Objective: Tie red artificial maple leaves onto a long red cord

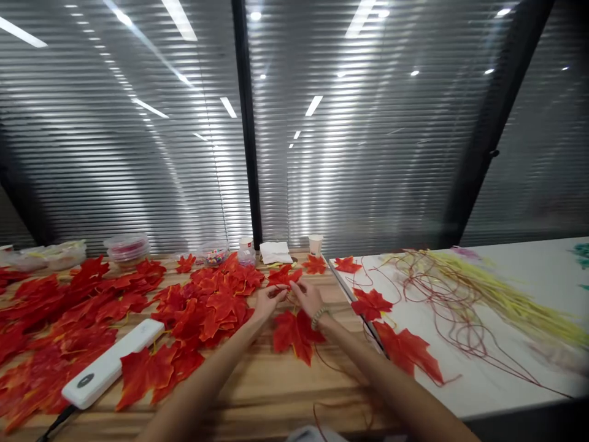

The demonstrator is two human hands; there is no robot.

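Over the middle of the wooden table, my left hand (pixel 268 302) and my right hand (pixel 309 299) are close together, fingertips pinched. A thin red cord (pixel 329 367) trails below them, and its upper part appears to be between the fingers, though the exact grip is too small to see well. A red artificial maple leaf (pixel 297 336) lies just under my hands. Another red maple leaf (pixel 284 275) is right behind the fingertips. A beaded bracelet (pixel 317 317) circles my right wrist.
Piles of red maple leaves (pixel 221 301) cover the left side, around a white power strip (pixel 113 362). Tangled red cords (pixel 460 307) and yellow strands (pixel 510 294) lie on the white table at right. Paper cups (pixel 315 244), tissue (pixel 275 252) and plastic tubs (pixel 127 248) line the back.
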